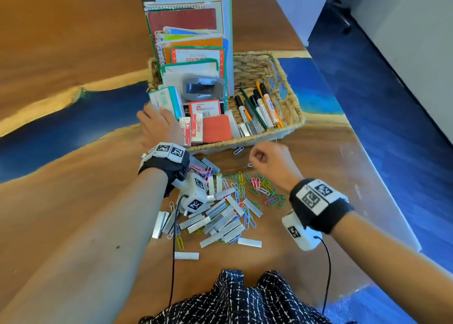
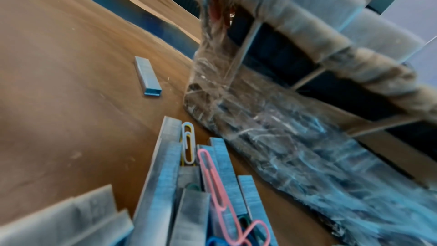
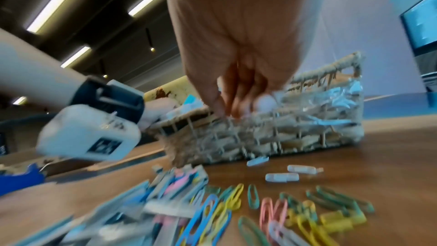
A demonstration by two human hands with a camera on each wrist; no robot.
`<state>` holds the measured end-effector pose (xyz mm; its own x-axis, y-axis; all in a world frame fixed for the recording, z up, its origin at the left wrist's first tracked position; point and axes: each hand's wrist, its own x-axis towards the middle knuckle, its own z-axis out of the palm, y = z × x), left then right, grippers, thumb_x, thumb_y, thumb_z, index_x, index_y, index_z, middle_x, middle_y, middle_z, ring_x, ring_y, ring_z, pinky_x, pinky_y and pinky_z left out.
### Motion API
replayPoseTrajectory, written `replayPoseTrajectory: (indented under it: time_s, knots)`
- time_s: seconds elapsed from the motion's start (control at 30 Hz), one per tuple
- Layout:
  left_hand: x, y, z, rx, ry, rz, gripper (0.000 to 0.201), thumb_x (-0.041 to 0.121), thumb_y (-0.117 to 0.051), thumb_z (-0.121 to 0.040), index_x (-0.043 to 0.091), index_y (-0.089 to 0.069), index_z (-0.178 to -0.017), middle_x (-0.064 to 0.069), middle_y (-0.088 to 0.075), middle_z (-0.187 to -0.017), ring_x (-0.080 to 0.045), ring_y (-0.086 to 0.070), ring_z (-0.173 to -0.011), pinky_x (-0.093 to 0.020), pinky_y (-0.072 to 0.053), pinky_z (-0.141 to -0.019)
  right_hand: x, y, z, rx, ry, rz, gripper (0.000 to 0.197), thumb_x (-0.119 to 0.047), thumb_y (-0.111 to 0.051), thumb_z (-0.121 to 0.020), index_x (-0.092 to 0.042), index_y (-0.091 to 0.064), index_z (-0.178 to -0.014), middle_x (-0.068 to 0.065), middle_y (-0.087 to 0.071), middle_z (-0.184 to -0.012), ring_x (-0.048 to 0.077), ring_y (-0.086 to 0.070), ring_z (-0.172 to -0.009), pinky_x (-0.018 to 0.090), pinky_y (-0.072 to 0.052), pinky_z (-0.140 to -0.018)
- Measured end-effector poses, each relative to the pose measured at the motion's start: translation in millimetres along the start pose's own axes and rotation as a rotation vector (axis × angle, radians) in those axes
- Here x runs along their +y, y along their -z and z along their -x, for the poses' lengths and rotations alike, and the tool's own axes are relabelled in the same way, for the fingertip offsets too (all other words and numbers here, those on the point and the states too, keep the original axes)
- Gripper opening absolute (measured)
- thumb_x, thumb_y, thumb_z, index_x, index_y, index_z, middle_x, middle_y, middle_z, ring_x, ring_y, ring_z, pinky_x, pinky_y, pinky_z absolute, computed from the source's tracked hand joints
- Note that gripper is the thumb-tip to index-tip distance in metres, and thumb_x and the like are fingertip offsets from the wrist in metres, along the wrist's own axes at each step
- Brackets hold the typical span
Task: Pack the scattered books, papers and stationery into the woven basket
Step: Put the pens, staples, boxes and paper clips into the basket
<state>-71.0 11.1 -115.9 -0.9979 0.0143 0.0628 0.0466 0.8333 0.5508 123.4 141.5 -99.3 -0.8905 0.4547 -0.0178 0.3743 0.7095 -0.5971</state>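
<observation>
The woven basket (image 1: 291, 98) stands mid-table, packed with upright books and notebooks (image 1: 191, 29), markers (image 1: 262, 107), erasers (image 1: 196, 127) and a grey stapler (image 1: 203, 88). My left hand (image 1: 157, 122) lies on a teal-and-white box (image 1: 169, 98) at the basket's front left corner, fingers stretched over it. My right hand (image 1: 267, 156) hovers just before the basket's front rim with fingers curled together (image 3: 227, 100); nothing plainly shows between them. Coloured paper clips (image 1: 259, 186) (image 3: 283, 210) and silver staple strips (image 1: 220, 220) lie scattered on the table below both wrists.
One staple strip (image 2: 147, 74) lies apart, left of the basket rim (image 2: 307, 31). A single clip (image 1: 238, 150) sits against the basket's front wall. The table's right edge (image 1: 382, 176) runs close by, with blue floor beyond. Bare wood lies to the left.
</observation>
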Motion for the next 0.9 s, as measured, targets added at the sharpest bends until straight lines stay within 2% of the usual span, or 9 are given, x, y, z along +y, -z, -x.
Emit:
replayPoseTrajectory:
  time_s: [0.13,0.23,0.3,0.37,0.43,0.53,0.6,0.73,0.9]
  knots:
    - [-0.7,-1.6,1.3,-0.009,-0.006,-0.033,0.037,0.024,-0.027,-0.099,0.007,-0.039,-0.130,-0.013,-0.043,-0.128,-0.030,-0.045,-0.110,-0.034,-0.031,-0.067,5.9,-18.4,24.5,-0.527,-0.144,0.296,0.013,-0.011,-0.053,-0.085,-0.004,-0.062,-0.089,0.011,-0.064,-0.095,0.028,-0.060,-0.089,0.024,-0.039,-0.069]
    - [-1.8,-1.1,2.6,0.001,0.012,-0.007,0.037,0.025,-0.028,-0.099,0.007,-0.039,-0.130,-0.015,-0.044,-0.127,-0.031,-0.049,-0.109,-0.036,-0.037,-0.070,1.3,-24.4,38.0,-0.649,-0.186,0.359,0.014,-0.015,-0.056,-0.087,-0.002,-0.059,-0.092,0.011,-0.060,-0.096,0.029,-0.057,-0.086,0.028,-0.043,-0.069]
    - [-2.8,-2.4,1.3,-0.002,-0.014,-0.035,0.037,0.025,-0.027,-0.100,0.007,-0.039,-0.130,-0.013,-0.043,-0.128,-0.030,-0.046,-0.111,-0.036,-0.036,-0.069,1.9,-29.7,45.2,-0.628,-0.200,0.369,0.024,-0.020,-0.053,-0.090,-0.011,-0.047,-0.069,0.007,-0.052,-0.079,0.027,-0.050,-0.076,0.030,-0.040,-0.066]
    - [-4.7,-4.6,-1.2,-0.024,-0.035,-0.078,0.037,0.023,-0.027,-0.100,0.007,-0.038,-0.131,-0.012,-0.042,-0.129,-0.028,-0.043,-0.112,-0.035,-0.032,-0.068,2.8,-35.0,49.0,-0.596,-0.212,0.400,0.028,-0.015,-0.050,-0.090,-0.012,-0.038,-0.065,0.006,-0.047,-0.076,0.029,-0.050,-0.077,0.031,-0.039,-0.065]
    - [-6.6,-5.8,-4.2,-0.057,-0.029,-0.085,0.036,0.022,-0.027,-0.100,0.006,-0.039,-0.130,-0.012,-0.041,-0.131,-0.029,-0.042,-0.113,-0.035,-0.033,-0.069,2.0,-36.6,50.0,-0.566,-0.193,0.432,0.008,-0.008,-0.048,-0.087,-0.009,-0.049,-0.080,0.010,-0.054,-0.093,0.034,-0.057,-0.089,0.035,-0.043,-0.070]
    - [-8.4,-7.4,-4.0,-0.058,-0.065,-0.127,0.036,0.020,-0.027,-0.100,0.005,-0.040,-0.129,-0.013,-0.040,-0.131,-0.027,-0.042,-0.112,-0.032,-0.029,-0.066,3.0,-37.3,51.4,-0.550,-0.179,0.471,0.029,-0.008,-0.050,-0.087,-0.004,-0.052,-0.116,0.013,-0.047,-0.121,0.037,-0.055,-0.106,0.039,-0.046,-0.081]
    - [-4.7,-3.9,-0.4,-0.027,-0.030,-0.065,0.035,0.022,-0.028,-0.100,0.006,-0.040,-0.129,-0.014,-0.042,-0.128,-0.028,-0.045,-0.109,-0.033,-0.031,-0.066,5.0,-37.2,50.7,-0.520,-0.187,0.456,0.034,-0.011,-0.053,-0.087,-0.004,-0.049,-0.120,0.011,-0.044,-0.124,0.036,-0.055,-0.107,0.039,-0.045,-0.082]
    - [0.2,0.7,6.4,0.008,0.015,0.019,0.034,0.024,-0.029,-0.099,0.006,-0.041,-0.126,-0.015,-0.045,-0.124,-0.031,-0.051,-0.104,-0.034,-0.033,-0.066,0.1,-19.4,36.1,-0.394,-0.199,0.200,0.015,-0.015,-0.064,-0.077,-0.019,-0.049,-0.075,0.005,-0.053,-0.089,0.023,-0.053,-0.080,0.027,-0.040,-0.067]
    - [0.8,2.9,7.3,0.008,0.023,0.029,0.034,0.025,-0.029,-0.099,0.006,-0.041,-0.124,-0.016,-0.045,-0.123,-0.032,-0.052,-0.104,-0.035,-0.033,-0.066,-20.7,26.1,-21.4,-0.058,-0.166,-0.229,0.015,-0.004,-0.068,-0.076,-0.012,-0.057,-0.080,-0.001,-0.056,-0.074,0.008,-0.051,-0.066,0.008,-0.043,-0.060]
